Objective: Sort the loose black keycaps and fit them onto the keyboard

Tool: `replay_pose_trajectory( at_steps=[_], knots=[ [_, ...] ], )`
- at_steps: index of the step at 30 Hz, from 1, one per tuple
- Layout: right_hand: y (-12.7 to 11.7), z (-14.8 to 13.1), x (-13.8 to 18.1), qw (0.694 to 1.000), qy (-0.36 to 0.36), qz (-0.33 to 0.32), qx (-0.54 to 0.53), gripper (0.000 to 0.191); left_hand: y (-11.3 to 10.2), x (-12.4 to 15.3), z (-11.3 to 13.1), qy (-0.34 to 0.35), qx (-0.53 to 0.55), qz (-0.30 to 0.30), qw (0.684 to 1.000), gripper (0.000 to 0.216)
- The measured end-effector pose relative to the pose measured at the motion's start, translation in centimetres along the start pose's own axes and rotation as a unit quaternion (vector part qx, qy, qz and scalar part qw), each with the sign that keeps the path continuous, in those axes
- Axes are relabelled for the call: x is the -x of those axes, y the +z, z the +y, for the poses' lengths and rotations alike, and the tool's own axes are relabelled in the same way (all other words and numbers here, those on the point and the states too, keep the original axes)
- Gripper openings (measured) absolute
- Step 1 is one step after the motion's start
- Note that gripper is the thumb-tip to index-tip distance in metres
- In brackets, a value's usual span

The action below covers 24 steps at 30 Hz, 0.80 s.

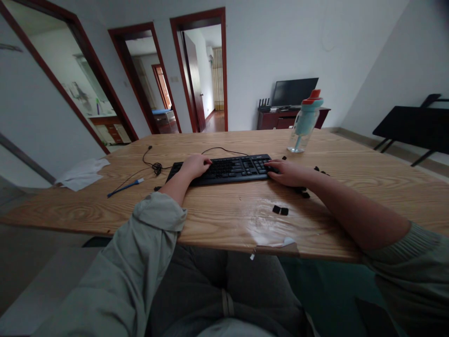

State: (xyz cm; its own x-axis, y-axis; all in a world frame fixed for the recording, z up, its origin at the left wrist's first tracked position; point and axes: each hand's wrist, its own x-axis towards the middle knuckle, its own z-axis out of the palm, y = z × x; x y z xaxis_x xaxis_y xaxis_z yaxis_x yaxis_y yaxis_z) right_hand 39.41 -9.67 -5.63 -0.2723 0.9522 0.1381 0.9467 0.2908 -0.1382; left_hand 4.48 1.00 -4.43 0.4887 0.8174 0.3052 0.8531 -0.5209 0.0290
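Big wooden tabletop (351,187) takes up most of the view, and the black keyboard (229,168) sits on it around the middle, a bit toward the far side, with its cable (154,166) trailing off to the left.

The left hand (194,166) is curled over the keyboard's left end, and I honestly can't tell if those fingers are gripping it or just resting. The right hand (289,173) lies on the right end, fingers stretched out loose over the keys, not clamped on anything.

A teal water bottle (304,122) stands upright far right of the keyboard, and white paper (82,173) lies at the left edge. A blue pen (125,187) lies near the cable, and a few loose black keycaps (280,210) are scattered around the right hand.
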Motion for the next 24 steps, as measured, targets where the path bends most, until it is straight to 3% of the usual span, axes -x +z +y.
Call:
replay_pose_trajectory(
  at_steps=[10,19,24],
  knots=[
    [0.0,0.1,0.0,1.000,-0.005,0.003,-0.003,0.053,-0.2,-0.1,-0.2,0.031,0.014,-0.003,0.999,0.025],
    [0.0,0.1,0.0,1.000,-0.006,0.006,-0.016,0.051,0.3,-0.1,-1.0,-0.025,0.222,0.027,0.974,0.028],
    [0.1,0.2,0.0,1.000,-0.001,0.004,-0.016,0.052,0.4,-0.1,-1.2,-0.002,0.219,0.016,0.975,0.024]
  ],
)
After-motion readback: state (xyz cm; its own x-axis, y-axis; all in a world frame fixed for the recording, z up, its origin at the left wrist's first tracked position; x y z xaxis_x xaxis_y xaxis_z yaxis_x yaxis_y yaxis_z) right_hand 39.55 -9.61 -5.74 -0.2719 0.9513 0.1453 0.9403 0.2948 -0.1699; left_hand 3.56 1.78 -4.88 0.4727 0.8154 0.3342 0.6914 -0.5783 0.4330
